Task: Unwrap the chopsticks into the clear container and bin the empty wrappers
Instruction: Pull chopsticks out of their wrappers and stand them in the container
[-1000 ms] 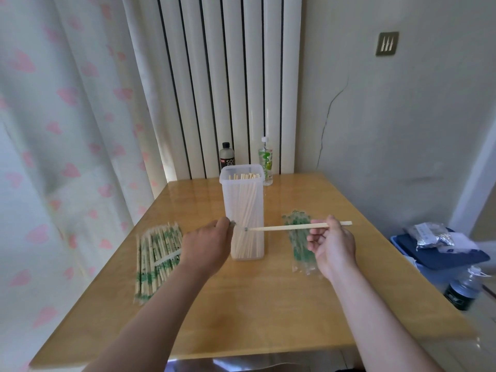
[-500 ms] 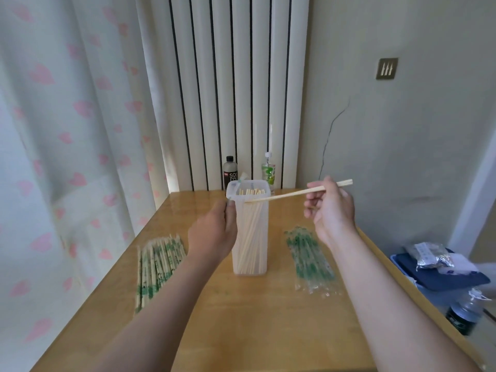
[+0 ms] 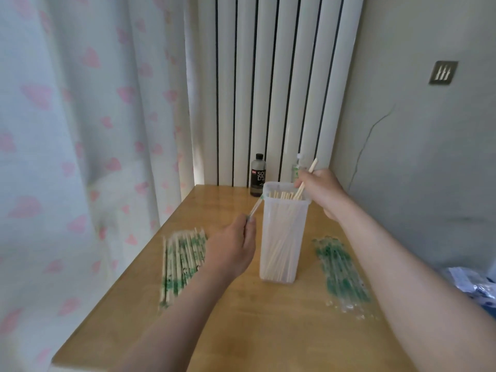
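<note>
Right hand (image 3: 319,193), upper centre-right of frame, is clenched round one bare pale wooden chopstick (image 3: 312,165). Single stick or joined pair: can't tell. It's tilted, lower tip already inside the mouth of the tall clear plastic container (image 3: 281,237) at frame centre, top end poking up past my knuckles.

Left hand (image 3: 233,245), just left of the container, pinches one thin clear wrapper with green print (image 3: 255,208). It looks empty and its far end reaches the container rim.

Doing this step well, as I judge it:
- Steer the tip into a gap between the sticks already standing, then let go. Don't jam it down on their tops.
- Drop along the container wall so the stick slides in instead of bouncing out.
- The container is tall and narrow, so it tips easily. No sideways push on the rim.
- Keep the wrapper out of the opening. It goes to the bin next.

Counts:
- Container: 1, holding a dense bundle of bare sticks, too packed to count.
- In hand: 1 stick, 1 wrapper.
- Pile of wrapped chopsticks (image 3: 182,261), left of frame on the light wooden table (image 3: 241,331): 1 pile, blurred, no stick count.
- Pile of empty wrappers (image 3: 341,272), right of the container: 1 pile, overlapping, no count.
- Bottles at the far table edge: 2, a dark bottle with a black cap (image 3: 258,174) and a clear bottle with a green label (image 3: 296,170), the second half hidden by my right hand.
- Bin: none clearly visible.
</note>
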Demonstrator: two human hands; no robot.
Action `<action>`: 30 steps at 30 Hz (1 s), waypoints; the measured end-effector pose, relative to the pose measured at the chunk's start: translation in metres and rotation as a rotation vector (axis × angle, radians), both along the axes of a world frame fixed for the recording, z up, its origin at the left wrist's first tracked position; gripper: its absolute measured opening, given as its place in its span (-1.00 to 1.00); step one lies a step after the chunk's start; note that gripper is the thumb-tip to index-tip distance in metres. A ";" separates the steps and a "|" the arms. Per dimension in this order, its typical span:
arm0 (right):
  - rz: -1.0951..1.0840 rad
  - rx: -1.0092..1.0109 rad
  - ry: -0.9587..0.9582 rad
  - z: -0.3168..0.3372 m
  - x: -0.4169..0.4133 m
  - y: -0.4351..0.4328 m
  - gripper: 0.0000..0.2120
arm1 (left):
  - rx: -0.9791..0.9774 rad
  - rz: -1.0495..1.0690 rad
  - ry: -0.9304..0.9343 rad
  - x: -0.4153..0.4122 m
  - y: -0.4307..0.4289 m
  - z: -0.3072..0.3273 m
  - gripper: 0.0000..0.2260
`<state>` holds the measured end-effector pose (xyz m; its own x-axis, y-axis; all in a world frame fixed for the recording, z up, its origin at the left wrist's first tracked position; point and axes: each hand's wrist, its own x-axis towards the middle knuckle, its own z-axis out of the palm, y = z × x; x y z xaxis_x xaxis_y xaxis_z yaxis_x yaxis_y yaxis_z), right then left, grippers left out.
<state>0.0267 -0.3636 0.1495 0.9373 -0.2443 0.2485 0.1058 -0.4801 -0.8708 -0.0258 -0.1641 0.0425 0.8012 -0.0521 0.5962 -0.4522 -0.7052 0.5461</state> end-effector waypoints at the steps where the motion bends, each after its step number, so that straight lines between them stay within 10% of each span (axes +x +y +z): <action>1: 0.011 -0.011 0.025 -0.002 0.002 0.001 -0.68 | 0.003 -0.017 0.005 0.001 0.001 -0.006 -0.74; 22: 0.129 0.072 -0.226 -0.023 -0.051 -0.062 -0.85 | -0.192 -0.319 0.243 -0.020 -0.081 -0.013 -0.63; 30: 0.376 0.025 0.087 -0.054 -0.071 -0.122 -0.90 | -0.268 -0.467 0.479 -0.026 -0.152 -0.013 -0.68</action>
<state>-0.0444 -0.4853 0.0951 0.9800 0.1157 0.1622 0.1954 -0.4007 -0.8951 -0.0517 -0.3156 0.0294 0.9075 -0.3544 0.2255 -0.3417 -0.3106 0.8870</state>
